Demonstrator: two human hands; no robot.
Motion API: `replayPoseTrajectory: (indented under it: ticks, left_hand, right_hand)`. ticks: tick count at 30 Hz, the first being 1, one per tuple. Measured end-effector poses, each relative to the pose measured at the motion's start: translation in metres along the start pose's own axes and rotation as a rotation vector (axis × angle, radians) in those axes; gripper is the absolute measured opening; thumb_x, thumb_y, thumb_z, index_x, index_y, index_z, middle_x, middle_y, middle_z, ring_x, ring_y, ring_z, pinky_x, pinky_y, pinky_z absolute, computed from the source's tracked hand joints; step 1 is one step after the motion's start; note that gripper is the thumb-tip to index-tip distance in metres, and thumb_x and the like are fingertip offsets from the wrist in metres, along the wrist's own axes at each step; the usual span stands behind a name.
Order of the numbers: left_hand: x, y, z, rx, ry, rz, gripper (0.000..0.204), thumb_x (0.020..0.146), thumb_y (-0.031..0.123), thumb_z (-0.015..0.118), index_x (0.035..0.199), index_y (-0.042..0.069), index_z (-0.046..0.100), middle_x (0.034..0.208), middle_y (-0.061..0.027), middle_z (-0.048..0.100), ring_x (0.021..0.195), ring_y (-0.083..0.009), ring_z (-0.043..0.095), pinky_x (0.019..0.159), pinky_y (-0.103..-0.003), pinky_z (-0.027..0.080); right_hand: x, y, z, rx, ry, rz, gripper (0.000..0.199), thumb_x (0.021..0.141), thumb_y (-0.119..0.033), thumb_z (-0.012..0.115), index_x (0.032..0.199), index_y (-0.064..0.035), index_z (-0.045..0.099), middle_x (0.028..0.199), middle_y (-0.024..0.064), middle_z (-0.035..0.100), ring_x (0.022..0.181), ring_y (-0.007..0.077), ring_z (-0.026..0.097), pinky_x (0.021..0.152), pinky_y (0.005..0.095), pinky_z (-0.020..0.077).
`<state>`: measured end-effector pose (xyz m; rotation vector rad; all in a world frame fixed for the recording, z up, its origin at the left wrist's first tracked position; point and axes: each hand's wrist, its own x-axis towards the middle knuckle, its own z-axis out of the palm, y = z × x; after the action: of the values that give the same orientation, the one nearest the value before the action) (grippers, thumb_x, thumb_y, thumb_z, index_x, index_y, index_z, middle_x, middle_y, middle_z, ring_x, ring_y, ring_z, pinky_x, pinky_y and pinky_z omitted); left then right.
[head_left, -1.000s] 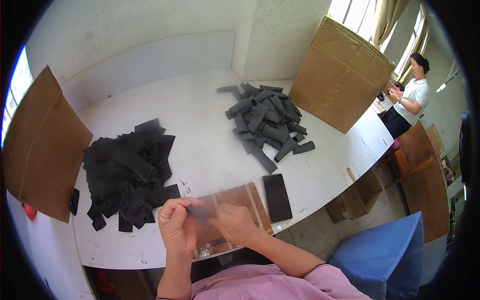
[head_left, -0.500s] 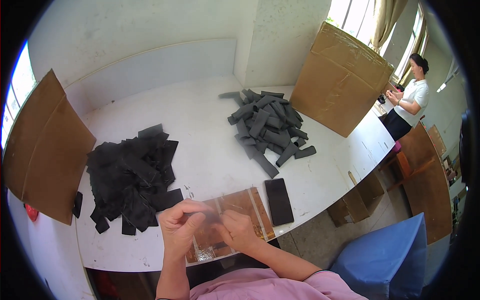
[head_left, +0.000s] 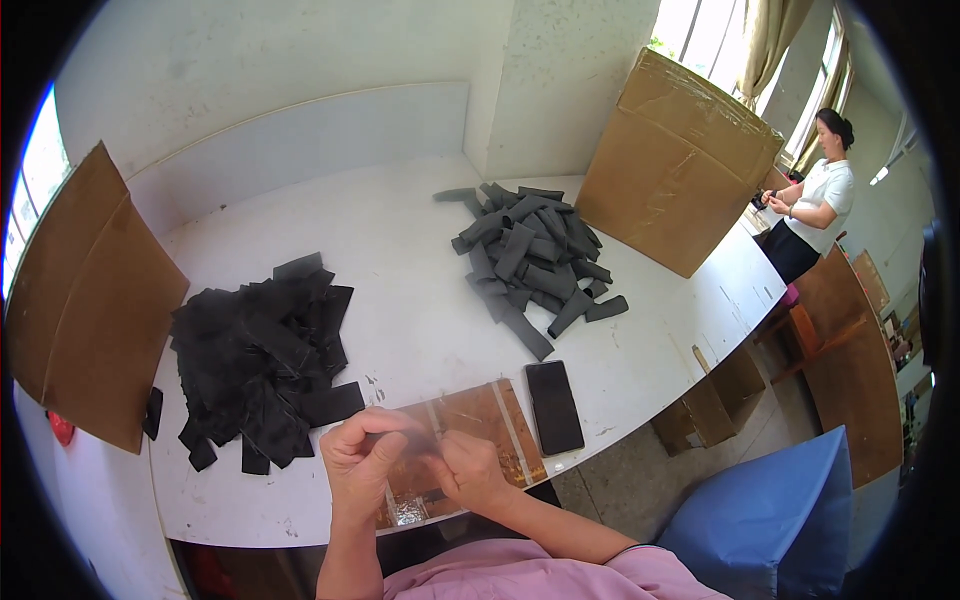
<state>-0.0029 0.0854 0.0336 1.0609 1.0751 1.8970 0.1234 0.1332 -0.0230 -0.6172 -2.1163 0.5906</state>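
Near the table's front edge, my left hand (head_left: 363, 463) and my right hand (head_left: 474, 470) meet with curled fingers over a brown, taped board (head_left: 490, 415). Between them a small dark piece (head_left: 422, 440) shows, smeared and partly covered by my fingers; its exact kind cannot be made out. To the left of my left hand lies a heap of flat black fabric pieces (head_left: 250, 360). Farther off, beyond the board, is a pile of dark grey, tube-like pieces (head_left: 535, 255). A black phone (head_left: 555, 406) rests just right of the board.
A large cardboard box (head_left: 680, 160) stands at the back right of the white table (head_left: 400, 270). An upright cardboard sheet (head_left: 90, 310) borders the left side. A blue bag-like cover (head_left: 760, 520) and an open carton (head_left: 715, 405) are at right. Another person (head_left: 825, 195) stands far right.
Both hands stay together over the board, with only small finger movement. The whole view has shifted slightly. The other person's hands and arms have moved a little.
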Motion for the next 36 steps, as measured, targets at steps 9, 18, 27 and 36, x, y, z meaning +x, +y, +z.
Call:
replayPoseTrajectory:
  ticks: [9, 18, 27, 36]
  left_hand:
    - [-0.0017, 0.0027, 0.0008, -0.004, -0.024, -0.026, 0.021, 0.075, 0.018, 0.066, 0.077, -0.002, 0.060, 0.073, -0.0111, 0.060, 0.068, -0.0153, 0.056, 0.062, -0.025, 0.045]
    - [-0.0003, 0.0023, -0.0013, -0.011, -0.044, -0.041, 0.020, 0.075, 0.016, 0.065, 0.077, -0.002, 0.060, 0.074, -0.0116, 0.060, 0.069, -0.0164, 0.057, 0.064, -0.026, 0.045]
    - [0.0007, 0.0014, -0.0041, 0.001, -0.044, -0.037, 0.021, 0.074, 0.019, 0.066, 0.077, -0.002, 0.060, 0.074, -0.0119, 0.060, 0.069, -0.0164, 0.057, 0.061, -0.025, 0.044]
    - [0.0008, 0.0038, -0.0053, -0.007, -0.098, -0.043, 0.007, 0.074, 0.003, 0.060, 0.077, -0.004, 0.060, 0.078, -0.0101, 0.061, 0.072, -0.0138, 0.056, 0.066, -0.024, 0.043]
  right_hand:
    - [-0.0025, -0.0016, 0.0002, 0.017, 0.015, 0.009, 0.018, 0.076, -0.012, 0.058, 0.065, -0.0040, 0.047, 0.059, 0.0092, 0.043, 0.051, 0.0269, 0.048, 0.044, 0.0354, 0.0389]
    - [-0.0014, 0.0003, 0.0014, 0.039, 0.027, 0.000, 0.019, 0.074, -0.009, 0.059, 0.063, -0.0027, 0.045, 0.058, 0.0110, 0.042, 0.050, 0.0286, 0.046, 0.044, 0.0361, 0.0367]
    - [0.0005, 0.0022, 0.0025, 0.033, 0.019, -0.018, 0.019, 0.074, -0.010, 0.059, 0.063, -0.0039, 0.046, 0.058, 0.0095, 0.042, 0.050, 0.0268, 0.047, 0.044, 0.0349, 0.0377]
    - [-0.0015, 0.0035, 0.0040, 0.079, 0.040, -0.019, 0.019, 0.074, -0.010, 0.059, 0.061, -0.0037, 0.046, 0.058, 0.0098, 0.042, 0.050, 0.0271, 0.047, 0.044, 0.0352, 0.0369]
